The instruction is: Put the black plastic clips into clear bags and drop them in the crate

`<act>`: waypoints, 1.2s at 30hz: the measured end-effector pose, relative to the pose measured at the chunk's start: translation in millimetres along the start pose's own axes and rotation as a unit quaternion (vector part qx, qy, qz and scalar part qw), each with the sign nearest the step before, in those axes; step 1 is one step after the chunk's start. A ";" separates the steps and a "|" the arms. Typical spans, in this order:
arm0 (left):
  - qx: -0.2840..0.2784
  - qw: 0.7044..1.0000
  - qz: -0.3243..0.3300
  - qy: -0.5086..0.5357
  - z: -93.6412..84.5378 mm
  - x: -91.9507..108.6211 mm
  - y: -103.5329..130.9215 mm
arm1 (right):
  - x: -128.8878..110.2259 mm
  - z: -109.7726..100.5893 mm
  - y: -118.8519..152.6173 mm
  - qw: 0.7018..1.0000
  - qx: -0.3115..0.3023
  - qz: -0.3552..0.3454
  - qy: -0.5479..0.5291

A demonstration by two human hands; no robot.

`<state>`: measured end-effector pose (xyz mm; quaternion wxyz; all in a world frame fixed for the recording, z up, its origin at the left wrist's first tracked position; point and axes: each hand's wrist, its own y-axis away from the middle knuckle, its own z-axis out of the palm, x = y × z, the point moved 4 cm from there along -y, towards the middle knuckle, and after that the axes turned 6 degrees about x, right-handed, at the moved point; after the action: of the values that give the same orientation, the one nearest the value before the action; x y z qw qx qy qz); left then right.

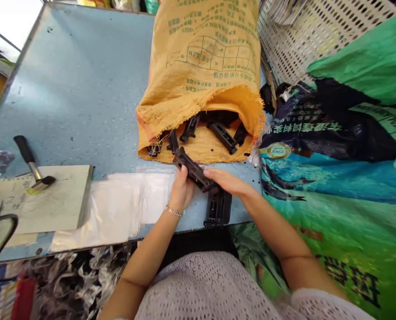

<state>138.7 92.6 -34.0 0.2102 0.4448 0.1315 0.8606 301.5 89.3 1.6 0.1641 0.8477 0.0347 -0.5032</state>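
A long black plastic part is held slantwise over the table's front edge. My left hand is closed round its left side, thumb on top. My right hand grips its right end, with some fingers hidden beneath. Under my right hand another black plastic part lies at the table edge; I cannot tell whether the two touch. Just beyond, an orange woven sack lies with its mouth towards me. Several similar black parts sit inside that mouth.
Clear plastic bags lie flat on the blue table, left of my hands. Further left, a black-handled brush rests on a pale block. Green and blue printed sacks crowd the right side, below a white perforated basket.
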 end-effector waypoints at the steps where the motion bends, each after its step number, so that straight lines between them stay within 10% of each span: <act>1: 0.003 1.000 -0.007 0.008 1.3 6.4 -0.1 | -4.4 7.5 7.2 1.000 0.012 -0.010 0.000; 6: 0.038 0.998 -0.007 -0.054 -5.9 21.5 21.2 | -46.7 9.5 -16.2 0.942 0.211 -0.142 0.218; 11: 0.076 0.996 -0.012 -0.037 -13.4 13.2 29.2 | -56.3 17.3 -46.2 0.931 0.178 -0.173 0.266; 19: 0.088 0.992 -0.072 -0.046 -23.1 0.0 18.1 | -42.5 68.3 52.1 0.917 0.058 -0.279 0.279; 22: 0.086 0.981 -0.010 -0.176 -26.7 -12.4 25.2 | -30.7 41.6 31.9 0.931 0.058 -0.250 0.261; 26: 0.075 0.902 0.114 -0.409 -22.4 -39.9 44.7 | 1.0 -46.0 -30.7 0.887 0.297 -0.051 0.349; 29: 0.054 0.858 0.127 -0.495 -18.4 -56.7 50.4 | 18.3 -80.6 -57.2 0.865 0.341 0.008 0.367; 36: 0.021 0.976 0.131 -0.173 -0.2 -4.9 16.2 | -20.3 -2.6 14.1 0.908 0.286 -0.165 0.256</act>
<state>137.1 76.0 -30.9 0.1058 0.6044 0.0520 0.7879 296.9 79.0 23.7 -0.1856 0.9402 0.0692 -0.2770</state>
